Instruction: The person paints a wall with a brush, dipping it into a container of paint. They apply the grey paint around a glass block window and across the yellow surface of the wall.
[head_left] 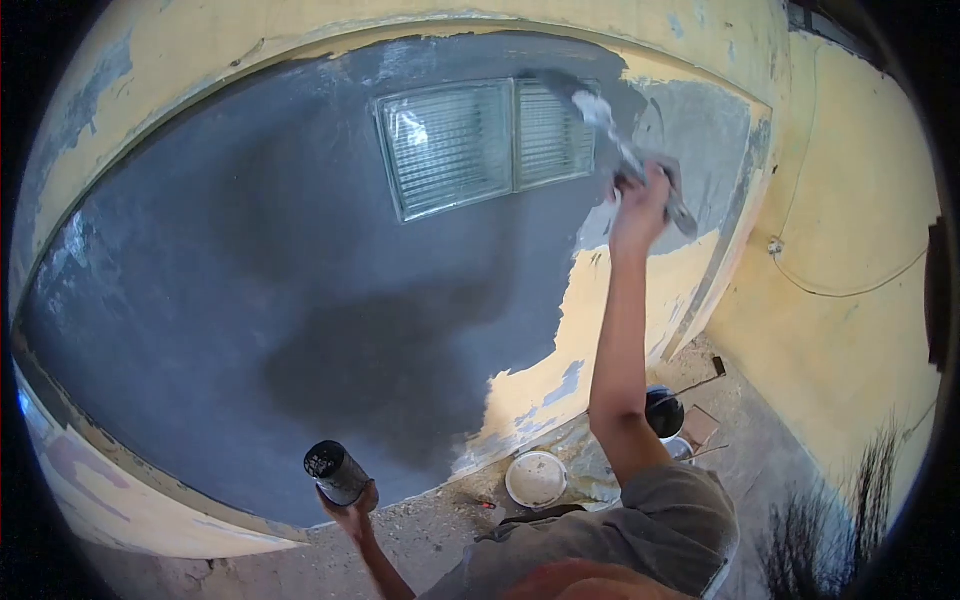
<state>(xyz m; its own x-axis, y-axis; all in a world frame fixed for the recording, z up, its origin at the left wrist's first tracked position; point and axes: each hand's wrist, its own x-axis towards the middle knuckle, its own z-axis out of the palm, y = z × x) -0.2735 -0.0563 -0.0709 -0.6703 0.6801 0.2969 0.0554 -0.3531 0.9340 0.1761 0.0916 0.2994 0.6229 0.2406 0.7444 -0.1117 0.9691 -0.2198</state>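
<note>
My right hand (642, 205) is raised and wrapped around the handle of a paintbrush (612, 125). The brush's dark bristles reach the right edge of the glass block window (450, 145), slightly blurred. Whether they touch the glass or the wall is hard to tell. Low on the left, my left hand (352, 515) grips a dark cylindrical can (338, 472), its open top tilted toward me and black inside. Dark grey paint covers most of the wall (200, 290) around the window, with a ragged edge against pale yellow on the right.
On the floor by the wall's foot are a bucket with dark contents (664, 412), a round white lid or tub (537, 479), crumpled plastic (592, 462) and a tool with a black handle (718, 367). A yellow side wall (850, 190) with a cable stands at right.
</note>
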